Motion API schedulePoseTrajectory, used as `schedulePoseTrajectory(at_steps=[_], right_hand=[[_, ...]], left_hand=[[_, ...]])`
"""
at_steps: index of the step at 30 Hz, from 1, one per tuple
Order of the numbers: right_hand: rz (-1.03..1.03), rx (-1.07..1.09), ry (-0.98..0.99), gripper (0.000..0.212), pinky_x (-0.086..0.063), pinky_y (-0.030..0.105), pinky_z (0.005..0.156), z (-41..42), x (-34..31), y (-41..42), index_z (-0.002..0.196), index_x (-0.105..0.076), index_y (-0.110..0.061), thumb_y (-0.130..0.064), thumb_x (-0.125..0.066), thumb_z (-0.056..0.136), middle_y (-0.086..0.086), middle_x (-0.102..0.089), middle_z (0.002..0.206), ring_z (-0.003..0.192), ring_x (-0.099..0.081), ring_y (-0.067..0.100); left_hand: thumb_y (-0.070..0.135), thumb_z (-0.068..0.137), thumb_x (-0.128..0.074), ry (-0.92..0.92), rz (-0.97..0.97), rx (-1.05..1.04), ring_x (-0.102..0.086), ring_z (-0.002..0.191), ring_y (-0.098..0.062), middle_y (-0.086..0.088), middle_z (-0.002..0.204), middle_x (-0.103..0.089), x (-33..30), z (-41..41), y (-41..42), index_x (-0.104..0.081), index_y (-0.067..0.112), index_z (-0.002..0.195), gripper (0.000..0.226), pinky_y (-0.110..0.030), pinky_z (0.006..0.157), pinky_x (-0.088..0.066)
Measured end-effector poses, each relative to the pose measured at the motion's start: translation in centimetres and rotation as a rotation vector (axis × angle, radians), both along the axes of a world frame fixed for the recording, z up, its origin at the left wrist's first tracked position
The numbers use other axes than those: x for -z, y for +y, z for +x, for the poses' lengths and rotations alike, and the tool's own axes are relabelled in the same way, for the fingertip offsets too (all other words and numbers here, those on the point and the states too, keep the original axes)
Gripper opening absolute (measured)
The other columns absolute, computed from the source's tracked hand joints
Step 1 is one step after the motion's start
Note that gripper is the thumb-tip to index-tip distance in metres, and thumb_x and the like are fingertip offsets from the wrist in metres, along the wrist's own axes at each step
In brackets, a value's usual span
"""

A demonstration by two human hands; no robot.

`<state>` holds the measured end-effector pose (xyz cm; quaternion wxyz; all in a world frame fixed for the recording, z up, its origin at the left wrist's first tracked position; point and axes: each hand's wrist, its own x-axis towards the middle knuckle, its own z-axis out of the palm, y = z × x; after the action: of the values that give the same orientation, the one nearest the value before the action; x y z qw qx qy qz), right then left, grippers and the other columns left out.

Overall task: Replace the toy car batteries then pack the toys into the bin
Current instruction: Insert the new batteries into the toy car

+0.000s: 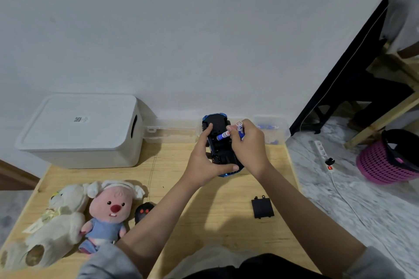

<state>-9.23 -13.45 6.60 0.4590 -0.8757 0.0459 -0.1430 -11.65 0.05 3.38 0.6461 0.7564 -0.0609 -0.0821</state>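
The blue toy car (pixel 218 129) is upside down above the wooden table, black underside up, held by my left hand (pixel 205 161) around its near end. My right hand (pixel 249 145) holds two blue-and-white batteries: one (pixel 223 136) angled into the open battery bay at my fingertips, the other (pixel 240 128) upright in my fist. The black battery cover (pixel 262 207) lies on the table to the right. A white lidded bin (pixel 79 131) stands at the back left.
A white plush (pixel 56 217), a pink plush in blue (pixel 108 213) and a black remote (pixel 142 212) lie at the front left. A clear plastic box (pixel 271 130) with batteries sits against the wall. Off the table's right edge are a power strip (pixel 323 155) and a pink basket (pixel 385 161).
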Motion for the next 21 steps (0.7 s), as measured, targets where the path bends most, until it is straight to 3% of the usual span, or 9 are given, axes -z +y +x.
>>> schedulePoseTrajectory(at_steps=[4,9,15,17,21], right_hand=[[0.008,0.015,-0.036,0.03,-0.044,0.034,0.053,-0.2,0.2,0.1,0.071,-0.048,-0.005,-0.024,-0.059,0.091,0.011,-0.061,0.068,0.061,-0.056,0.025],[0.014,0.022,-0.111,0.027,-0.043,0.032,0.056,0.2,0.1,0.7,0.071,-0.053,-0.003,-0.02,-0.062,0.089,0.011,-0.06,0.066,0.061,-0.055,0.025],[-0.087,-0.073,-0.216,0.013,-0.047,0.03,0.061,0.2,-0.3,1.2,0.071,-0.064,-0.003,-0.007,-0.066,0.083,0.008,-0.065,0.07,0.07,-0.061,0.022],[-0.123,-0.079,-0.216,0.009,-0.043,0.022,0.058,0.2,-0.5,1.5,0.073,-0.069,-0.003,-0.008,-0.07,0.081,0.009,-0.063,0.07,0.067,-0.059,0.02],[-0.09,-0.03,-0.207,0.028,-0.031,0.021,0.049,0.5,-1.0,1.3,0.056,-0.058,-0.006,-0.015,-0.08,0.071,0.003,-0.046,0.062,0.054,-0.043,0.013]], left_hand=[[0.021,0.048,-0.094,-0.029,-0.001,-0.011,-0.059,0.112,-0.014,0.01,0.137,-0.045,-0.3,0.0,-0.2,-0.024,0.047,0.142,0.12,-0.037,0.088,-0.056],[0.017,0.05,-0.094,-0.077,0.0,-0.009,-0.057,0.115,-0.015,0.013,0.138,-0.044,-0.8,0.0,-0.2,-0.021,0.043,0.144,0.122,-0.036,0.086,-0.057],[0.028,0.049,-0.091,-0.128,0.011,-0.037,-0.053,0.122,-0.017,0.01,0.14,-0.045,-1.1,-0.3,-0.2,-0.022,0.037,0.146,0.119,-0.038,0.096,-0.051],[0.023,0.051,-0.09,-0.117,-0.013,-0.052,-0.054,0.121,-0.016,0.012,0.139,-0.046,-1.1,-0.6,-0.2,-0.022,0.035,0.147,0.118,-0.037,0.094,-0.052],[0.033,0.048,-0.09,-0.103,-0.017,-0.087,-0.053,0.122,-0.017,0.019,0.139,-0.044,-1.1,-1.3,-0.1,-0.022,0.042,0.144,0.118,-0.044,0.094,-0.051]])
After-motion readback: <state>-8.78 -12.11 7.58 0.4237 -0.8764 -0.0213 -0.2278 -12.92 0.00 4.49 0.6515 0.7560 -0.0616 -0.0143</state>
